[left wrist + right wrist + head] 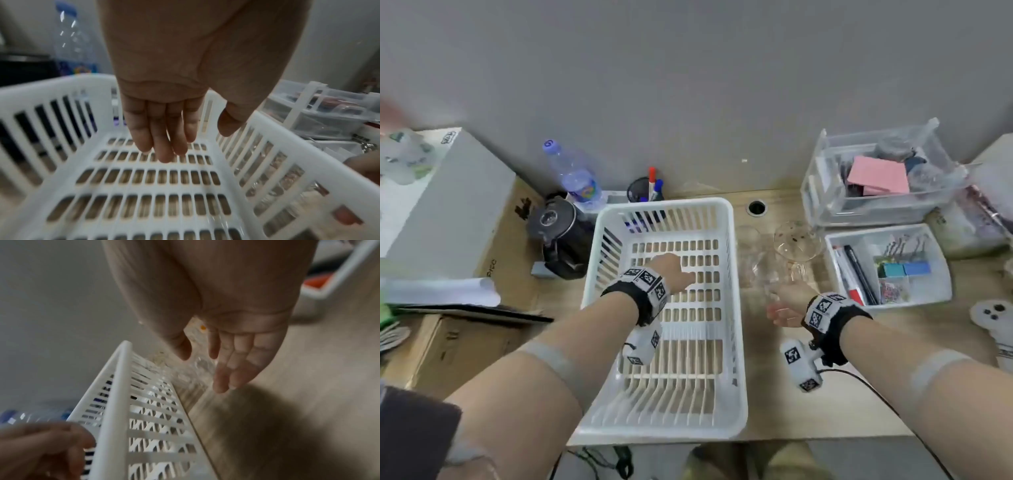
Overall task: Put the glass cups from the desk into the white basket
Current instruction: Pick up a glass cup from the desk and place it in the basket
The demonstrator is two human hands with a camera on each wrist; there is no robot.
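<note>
The white basket (732,308) sits in the middle of the wooden worktop (825,404), long side running near to far, and nothing lies on its slotted floor. The left hand (673,272) hangs over the far half of the basket, its fingers (162,139) straight, pressed side by side and pointing down at the floor slots, holding nothing; the thumb stands apart toward the right wall.

Just right of the basket stand the glass cups: a clear tumbler (748,248) at the far end, and a wide stemmed glass (796,241) to its right. A third glass seems to stand nearer, by the right hand (789,301), but it is too blurred to make out well. That hand reaches in beside the basket's right wall with its fingers (232,368) loosely spread and nothing gripped; something clear and blurred lies just beyond the fingertips, and whether they touch it I cannot tell.

Farther right lies a white organiser tray (941,274) of pens and clips.
</note>
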